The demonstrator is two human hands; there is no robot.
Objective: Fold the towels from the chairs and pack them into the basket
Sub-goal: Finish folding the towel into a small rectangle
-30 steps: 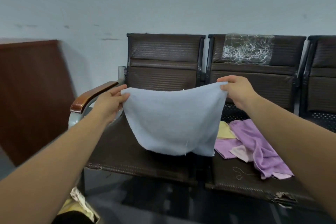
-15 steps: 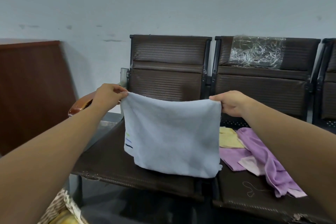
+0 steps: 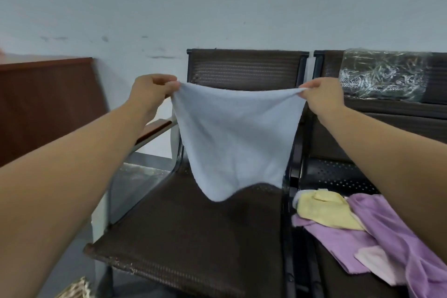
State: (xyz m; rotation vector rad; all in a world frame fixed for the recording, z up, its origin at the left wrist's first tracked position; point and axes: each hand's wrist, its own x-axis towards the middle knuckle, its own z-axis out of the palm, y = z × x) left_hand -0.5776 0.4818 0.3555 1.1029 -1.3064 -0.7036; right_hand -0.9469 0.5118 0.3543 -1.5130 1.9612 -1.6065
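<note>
Two chairs stand side by side against the wall (image 3: 217,7). The left hand (image 3: 154,89) and right hand (image 3: 321,94) hold a towel (image 3: 234,138) up by its top corners, over the seat of the left chair (image 3: 193,232). A pile (image 3: 362,232) of towels lies on the seat of the right chair (image 3: 338,172), and plastic wrap (image 3: 382,75) sits on its back. A cupboard (image 3: 46,104) stands left of the chairs. A basket (image 3: 75,289) sits low, left of the left chair's front.

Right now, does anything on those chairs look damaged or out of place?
Two things. The left chair seat is frayed along its front edge, pale flecks showing. Crumpled plastic wrap covers part of the right chair's backrest. The yellow towel and purple towel lie heaped unfolded on its seat.
</note>
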